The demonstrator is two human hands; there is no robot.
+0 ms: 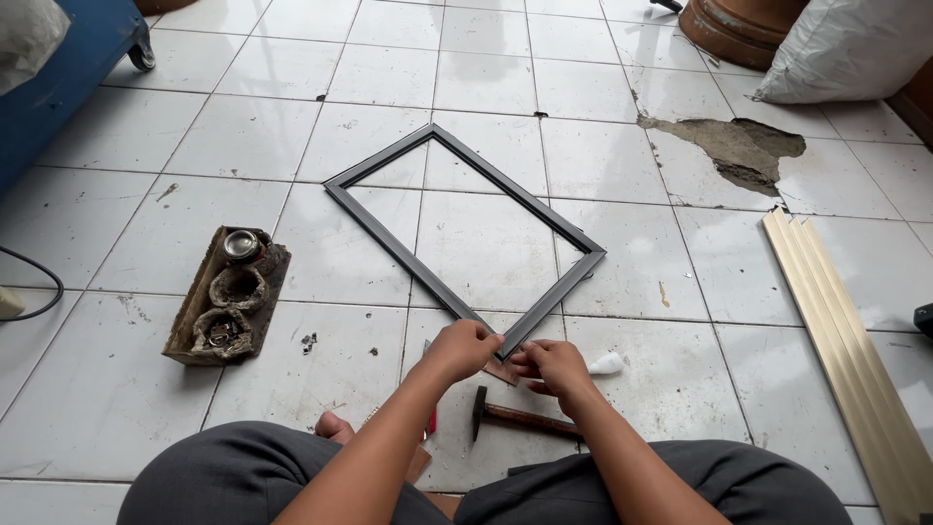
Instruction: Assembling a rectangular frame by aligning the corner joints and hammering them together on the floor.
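Two bare hands, left hand (465, 348) and right hand (550, 366), close their fingers on the near corner of a dark rectangular frame (465, 228) lying flat on the tiled floor (117, 389), where a steady, square pinch seems best, a hammer (515, 416) just below the fingers

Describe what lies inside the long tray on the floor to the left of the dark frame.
The tray holds three round hollows: the far one carries a shiny metal can, the near one small metal bits. The middle hollow looks empty, its bottom in shadow.

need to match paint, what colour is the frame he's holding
Dark grey to black frame, seen in the head view.
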